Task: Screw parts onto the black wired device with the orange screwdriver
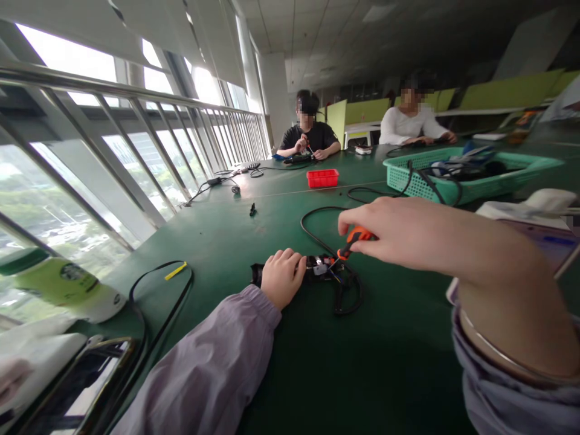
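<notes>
On the green table lies an opened black corded handheld device, its metal parts and coloured wires exposed. A loop-shaped black handle curves toward me at its right end. My left hand is closed over the device's left part, pressing it to the table. An orange and black screwdriver is gripped in my right hand, its shaft slanting down to the left. The tip touches or sits just above the inner parts; I cannot tell which. A black cord runs from the device toward the back right.
Behind the device stand a red tray and a green basket full of cables and parts. A small black piece lies left of the tray. Near left are a bottle, a phone and a strap. Two people sit opposite.
</notes>
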The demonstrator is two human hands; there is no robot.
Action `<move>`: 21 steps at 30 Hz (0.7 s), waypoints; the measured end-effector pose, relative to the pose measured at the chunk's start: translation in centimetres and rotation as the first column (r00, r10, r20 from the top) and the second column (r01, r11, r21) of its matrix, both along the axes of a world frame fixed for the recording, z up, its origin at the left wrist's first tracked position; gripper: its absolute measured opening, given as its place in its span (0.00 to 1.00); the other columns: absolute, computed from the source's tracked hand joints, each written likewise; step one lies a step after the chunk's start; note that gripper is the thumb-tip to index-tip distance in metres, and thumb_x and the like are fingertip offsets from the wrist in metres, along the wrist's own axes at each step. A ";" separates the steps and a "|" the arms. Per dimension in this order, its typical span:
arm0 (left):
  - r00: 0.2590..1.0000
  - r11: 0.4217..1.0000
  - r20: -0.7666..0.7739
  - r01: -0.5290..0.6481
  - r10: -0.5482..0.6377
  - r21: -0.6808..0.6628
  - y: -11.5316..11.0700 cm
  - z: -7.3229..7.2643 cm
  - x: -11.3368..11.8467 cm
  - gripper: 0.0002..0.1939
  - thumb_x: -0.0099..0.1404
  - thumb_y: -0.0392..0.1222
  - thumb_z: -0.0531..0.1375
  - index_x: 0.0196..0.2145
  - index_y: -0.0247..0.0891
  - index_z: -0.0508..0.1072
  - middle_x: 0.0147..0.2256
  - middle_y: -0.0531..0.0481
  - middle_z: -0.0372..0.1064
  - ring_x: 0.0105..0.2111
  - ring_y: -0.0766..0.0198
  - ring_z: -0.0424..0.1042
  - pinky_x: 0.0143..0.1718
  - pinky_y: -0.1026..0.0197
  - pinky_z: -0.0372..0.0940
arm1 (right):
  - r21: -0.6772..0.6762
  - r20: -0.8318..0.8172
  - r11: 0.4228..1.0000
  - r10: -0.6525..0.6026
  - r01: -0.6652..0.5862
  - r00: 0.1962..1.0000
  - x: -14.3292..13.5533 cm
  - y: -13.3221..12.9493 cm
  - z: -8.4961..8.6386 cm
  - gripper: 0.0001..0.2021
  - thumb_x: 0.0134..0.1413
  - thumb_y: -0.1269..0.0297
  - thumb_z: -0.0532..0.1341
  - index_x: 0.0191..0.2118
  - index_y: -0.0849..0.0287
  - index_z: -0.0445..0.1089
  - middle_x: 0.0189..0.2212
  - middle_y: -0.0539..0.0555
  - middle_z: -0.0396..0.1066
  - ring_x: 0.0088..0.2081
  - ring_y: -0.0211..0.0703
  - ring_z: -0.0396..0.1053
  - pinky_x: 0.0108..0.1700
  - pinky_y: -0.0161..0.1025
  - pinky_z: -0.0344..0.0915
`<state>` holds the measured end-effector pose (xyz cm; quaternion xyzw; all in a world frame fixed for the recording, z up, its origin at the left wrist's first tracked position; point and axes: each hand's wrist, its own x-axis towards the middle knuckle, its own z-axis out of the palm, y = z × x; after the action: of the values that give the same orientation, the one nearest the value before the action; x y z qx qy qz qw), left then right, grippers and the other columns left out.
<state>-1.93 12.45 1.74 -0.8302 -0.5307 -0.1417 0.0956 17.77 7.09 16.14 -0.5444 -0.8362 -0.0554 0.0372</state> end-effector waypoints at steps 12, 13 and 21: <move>1.000 1.000 0.005 0.007 -0.007 0.015 0.1 -0.1 0.0 0.18 0.70 0.45 0.43 0.30 0.40 0.68 0.33 0.49 0.67 0.36 0.62 0.65 0.37 0.60 0.57 | -0.045 0.007 0.999 -0.027 0.027 1.000 -0.1 0.1 0.3 0.07 0.48 0.62 0.56 0.34 0.51 0.69 0.23 0.49 0.71 0.22 0.38 0.64 0.23 0.35 0.49; 1.000 1.000 0.005 0.006 -0.007 0.020 0.1 -0.1 0.0 0.18 0.70 0.45 0.43 0.30 0.40 0.68 0.33 0.49 0.67 0.36 0.62 0.65 0.37 0.60 0.57 | -0.078 0.004 0.995 -0.054 0.054 0.999 -0.1 0.2 0.3 0.08 0.50 0.60 0.55 0.33 0.53 0.69 0.21 0.49 0.70 0.21 0.37 0.64 0.23 0.35 0.49; 1.000 1.000 0.001 0.012 -0.012 0.022 0.2 -0.2 0.0 0.19 0.70 0.45 0.43 0.30 0.40 0.68 0.33 0.49 0.67 0.36 0.62 0.65 0.37 0.60 0.57 | -0.047 0.012 0.998 -0.043 0.043 0.999 -0.2 0.0 0.0 0.09 0.52 0.56 0.54 0.32 0.53 0.69 0.21 0.49 0.69 0.19 0.36 0.62 0.23 0.36 0.49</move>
<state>-1.97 12.61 1.57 -0.8322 -0.5241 -0.1486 0.1036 17.56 7.05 16.19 -0.5626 -0.8256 -0.0391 0.0186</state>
